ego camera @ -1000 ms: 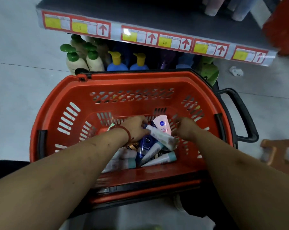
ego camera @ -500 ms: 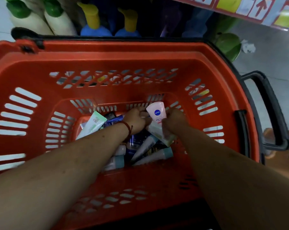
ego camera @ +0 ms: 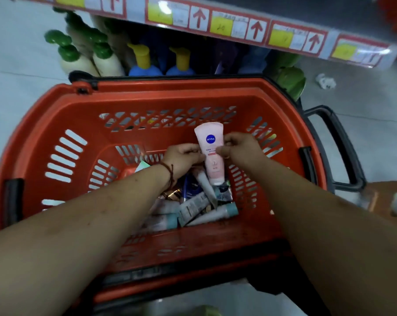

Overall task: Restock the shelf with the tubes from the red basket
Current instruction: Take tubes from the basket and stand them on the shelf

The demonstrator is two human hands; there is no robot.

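Pale floor (ego camera: 22, 65) stretches beyond both hands, where a price-tagged shelf (ego camera: 215, 23) edge overhangs pump bottles (ego camera: 106, 60). The red basket (ego camera: 170, 87) surrounds the hands. The left hand (ego camera: 182, 156) and right hand (ego camera: 241, 149) each pinch one side of an upright pink tube (ego camera: 210, 153) between them. More tubes (ego camera: 193, 206) lie heaped beneath the hands, their labels blurred and some hidden under the left wrist.

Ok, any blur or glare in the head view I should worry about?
Head view: the pink tube is sharp enough to read its logo; the tubes below it in the red basket are soft and dim; glare washes out parts of the shelf labels; the wide lens bows the basket rim.
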